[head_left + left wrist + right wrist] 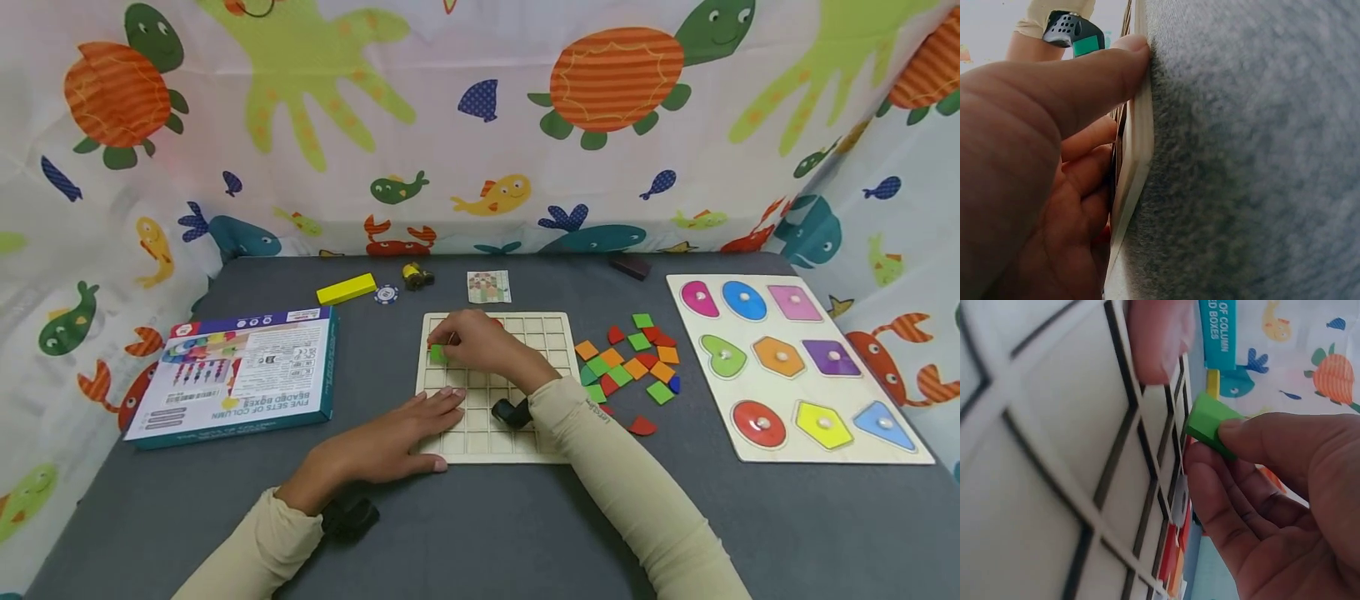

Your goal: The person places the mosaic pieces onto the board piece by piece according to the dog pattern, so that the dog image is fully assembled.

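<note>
A pale wooden grid board (pixel 549 337) lies on the dark grey table. Over its far left part, my right hand (pixel 487 343) pinches a green square tile (pixel 1210 422) between thumb and fingers. The tile is tilted, near the board's surface; whether it touches is unclear. Red and orange pieces (pixel 1169 559) show low beside the hand in the right wrist view, partly hidden by it. My left hand (pixel 397 433) rests on the board's front left part with fingers extended, and its thumb (pixel 1104 78) lies against the board's edge.
Loose green, orange, red and blue tiles (pixel 618 375) lie right of the board. Farther right is a shape puzzle (pixel 720 417). A box (pixel 247 400) lies left. Behind are a yellow block (pixel 347 289), chip (pixel 386 294), small toy (pixel 416 277), picture card (pixel 489 287) and dark block (pixel 630 267).
</note>
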### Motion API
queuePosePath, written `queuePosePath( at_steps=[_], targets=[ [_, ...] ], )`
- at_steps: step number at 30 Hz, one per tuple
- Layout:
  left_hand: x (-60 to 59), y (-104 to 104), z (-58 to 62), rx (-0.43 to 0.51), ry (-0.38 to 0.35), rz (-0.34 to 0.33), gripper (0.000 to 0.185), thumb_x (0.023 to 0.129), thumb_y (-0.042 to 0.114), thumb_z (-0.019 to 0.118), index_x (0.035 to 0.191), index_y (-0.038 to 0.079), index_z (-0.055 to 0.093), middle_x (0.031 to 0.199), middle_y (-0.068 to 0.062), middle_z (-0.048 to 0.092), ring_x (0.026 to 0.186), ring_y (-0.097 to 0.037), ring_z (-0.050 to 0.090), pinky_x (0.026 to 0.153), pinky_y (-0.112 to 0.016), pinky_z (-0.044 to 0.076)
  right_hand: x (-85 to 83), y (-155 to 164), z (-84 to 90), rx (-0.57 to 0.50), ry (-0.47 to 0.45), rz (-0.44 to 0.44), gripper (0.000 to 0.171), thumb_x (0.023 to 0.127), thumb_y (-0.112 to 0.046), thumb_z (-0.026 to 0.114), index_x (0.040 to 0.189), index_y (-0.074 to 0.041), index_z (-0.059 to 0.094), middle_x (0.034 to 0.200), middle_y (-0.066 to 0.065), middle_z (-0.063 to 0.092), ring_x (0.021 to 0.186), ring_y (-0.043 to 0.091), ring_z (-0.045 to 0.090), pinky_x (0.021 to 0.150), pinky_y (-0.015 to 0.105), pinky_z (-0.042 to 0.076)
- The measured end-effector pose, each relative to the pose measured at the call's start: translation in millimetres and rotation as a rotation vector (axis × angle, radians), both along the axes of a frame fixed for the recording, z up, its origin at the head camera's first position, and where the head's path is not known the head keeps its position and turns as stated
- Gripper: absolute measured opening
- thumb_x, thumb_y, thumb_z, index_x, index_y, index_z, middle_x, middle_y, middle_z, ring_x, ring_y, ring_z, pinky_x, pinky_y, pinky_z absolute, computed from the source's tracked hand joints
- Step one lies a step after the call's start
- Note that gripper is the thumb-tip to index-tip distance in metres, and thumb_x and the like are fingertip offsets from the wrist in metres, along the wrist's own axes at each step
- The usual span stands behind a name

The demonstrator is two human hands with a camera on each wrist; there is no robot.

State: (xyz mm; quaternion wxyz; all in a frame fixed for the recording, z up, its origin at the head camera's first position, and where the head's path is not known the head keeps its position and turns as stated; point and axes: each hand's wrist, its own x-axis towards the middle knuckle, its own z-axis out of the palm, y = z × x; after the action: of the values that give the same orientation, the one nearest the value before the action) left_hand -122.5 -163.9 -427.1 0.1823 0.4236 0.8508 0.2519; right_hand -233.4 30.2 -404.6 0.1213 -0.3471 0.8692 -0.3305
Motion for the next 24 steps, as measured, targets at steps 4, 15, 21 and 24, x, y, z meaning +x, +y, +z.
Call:
queuePosePath(
  at_steps=[4, 15, 21, 24],
  targets=[
    [-1.4, 0, 0.5, -0.01, -0.015, 0.003, 0.069, 0.096, 0.032, 0.062, 0.152, 0.005, 0.031, 0.161, -0.006, 0.013, 0.147, -0.021, 0.007, 0.116, -0.045, 0.01, -1.5, -6, -2.8, 0.001, 0.008, 0.004, 0.024, 0.093, 0.0, 0.059, 0.113, -0.004, 0.072, 0.111, 0.005, 0.069, 0.102, 0.017, 0.062, 0.084, 0.027, 0.049],
    [0.3, -1, 0.9, -0.024, -0.032, 0.009, 0.07, 0.097, 0.033, 0.061, 0.153, 0.007, 0.029, 0.162, -0.003, 0.012, 0.147, -0.017, 0.005, 0.117, -0.043, 0.009, 2.9, -11, -6.5, 0.037, 0.073, 0.018, 0.023, 0.093, 0.0, 0.06, 0.112, -0.004, 0.073, 0.107, 0.005, 0.067, 0.102, 0.016, 0.059, 0.087, 0.027, 0.047],
    [0.7, -1, 0.4, -0.026, -0.027, 0.009, 0.07, 0.097, 0.034, 0.06, 0.153, 0.008, 0.028, 0.162, -0.003, 0.01, 0.147, -0.017, 0.004, 0.117, -0.043, 0.008, 2.9, -12, -5.8, 0.086, 0.125, 0.034, 0.023, 0.092, 0.0, 0.061, 0.111, -0.004, 0.073, 0.107, 0.005, 0.068, 0.101, 0.017, 0.059, 0.088, 0.029, 0.047],
    [0.5, 0, 0.0, -0.025, -0.025, 0.008, 0.07, 0.097, 0.034, 0.06, 0.153, 0.007, 0.028, 0.162, -0.004, 0.01, 0.147, -0.017, 0.004, 0.117, -0.043, 0.008, 2.2, -12, -5.4, 0.117, 0.137, 0.045, 0.022, 0.092, 0.001, 0.061, 0.109, -0.004, 0.074, 0.107, 0.005, 0.068, 0.101, 0.016, 0.06, 0.088, 0.029, 0.048]
  ],
)
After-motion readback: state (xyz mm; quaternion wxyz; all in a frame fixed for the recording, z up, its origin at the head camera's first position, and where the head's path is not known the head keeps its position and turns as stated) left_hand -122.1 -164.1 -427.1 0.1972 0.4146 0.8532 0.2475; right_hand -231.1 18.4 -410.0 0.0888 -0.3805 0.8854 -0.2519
